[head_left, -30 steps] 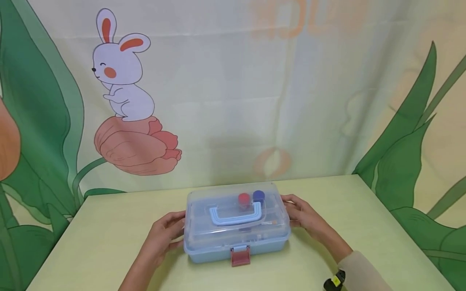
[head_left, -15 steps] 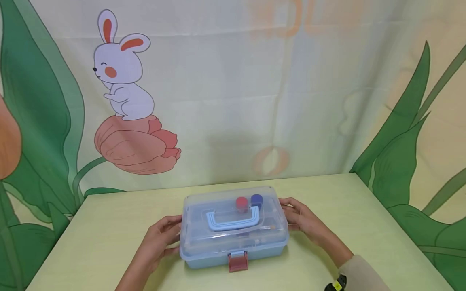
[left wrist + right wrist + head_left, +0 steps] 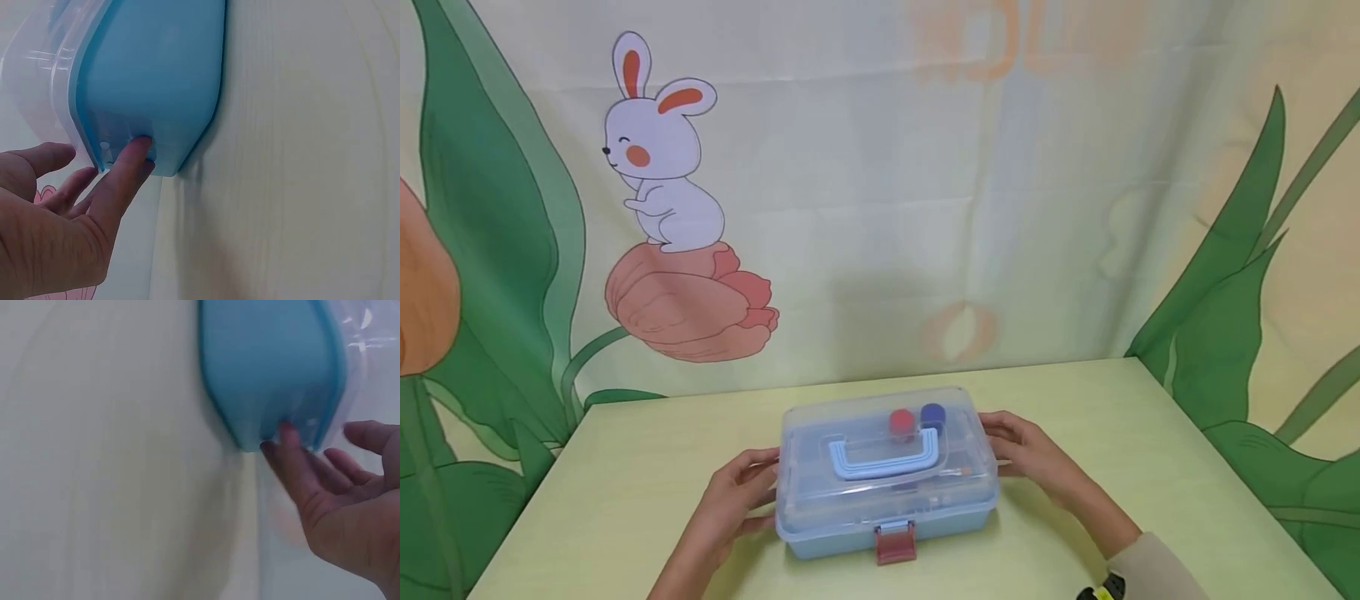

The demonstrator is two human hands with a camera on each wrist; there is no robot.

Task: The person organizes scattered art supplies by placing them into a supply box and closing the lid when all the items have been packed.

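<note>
A light-blue plastic storage box (image 3: 831,543) with a clear lid sits on the table, its blue carry handle (image 3: 886,471) lying on top. On the front, a reddish latch (image 3: 896,547) sticks outward. Red (image 3: 902,421) and dark-blue (image 3: 933,415) round caps show through the lid. My left hand (image 3: 727,498) is at the box's left end; the left wrist view shows fairly straight fingers (image 3: 128,165) touching the blue end wall. At the opposite end, my right hand (image 3: 1033,454) has extended fingers (image 3: 294,456) against the wall, blurred in the right wrist view. Neither hand wraps round the box.
The pale yellow-green table (image 3: 647,467) extends on both sides of the box. Behind it hangs a printed cloth (image 3: 865,208) with a rabbit, flowers and leaves. A black and yellow band (image 3: 1105,588) is by the right sleeve.
The box has slid a little toward me across the table, with both hands staying at its ends. The head view has shifted slightly.
</note>
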